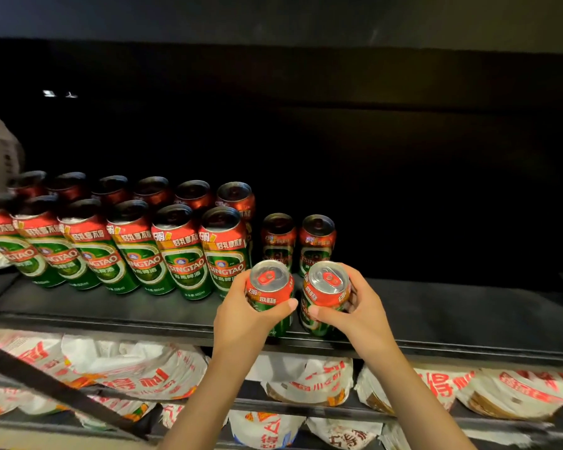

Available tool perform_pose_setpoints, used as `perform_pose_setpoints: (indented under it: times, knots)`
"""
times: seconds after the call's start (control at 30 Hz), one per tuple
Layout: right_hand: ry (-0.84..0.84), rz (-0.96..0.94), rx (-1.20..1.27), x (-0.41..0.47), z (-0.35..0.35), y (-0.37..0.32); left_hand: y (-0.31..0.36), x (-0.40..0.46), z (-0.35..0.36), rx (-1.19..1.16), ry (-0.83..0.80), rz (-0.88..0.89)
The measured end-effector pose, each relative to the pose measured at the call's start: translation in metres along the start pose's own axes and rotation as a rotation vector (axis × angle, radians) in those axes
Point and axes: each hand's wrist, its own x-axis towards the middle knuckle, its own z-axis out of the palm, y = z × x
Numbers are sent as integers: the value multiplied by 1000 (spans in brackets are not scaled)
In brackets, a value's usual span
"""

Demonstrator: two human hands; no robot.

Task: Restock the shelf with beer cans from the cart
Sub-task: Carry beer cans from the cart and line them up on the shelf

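Two beer cans sit side by side just below the center of the frame, each held by one hand at the front edge of a dark shelf [436, 313]. The left can [268, 295] is gripped by the left hand [244, 316], fingers curled around its far side and thumb pressed across its red and green label. The right can [327, 297] is gripped the same way by the right hand [359, 310], thumb on the near side. Both cans stand upright or nearly so, silver tops with red pull tabs facing up, their bases at the shelf's front lip; whether they rest on it cannot be told. The two cans are almost touching.

Directly behind them, two more cans [298, 243] stand upright in shadow. To the left of the frame, stocked cans [137, 241] fill two rows running from the middle toward the left edge, green bodies with red upper bands and white lettering. The right half of the shelf is bare and dark.

Below the shelf, across the bottom of the frame, lie white packages [137, 368] printed with red characters, stacked on lower shelves. A dark bar [56, 388] crosses the lower left corner diagonally.
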Motion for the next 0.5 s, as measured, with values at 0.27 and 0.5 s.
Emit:
perform_pose_setpoints:
  times: [0.27, 0.5]
  knots:
    - [-25, -8, -32, 13, 0, 8, -2, 6, 7, -25, 10, 47]
    - [-20, 22, -21, 13, 4, 19, -8, 5, 11, -59, 5, 98]
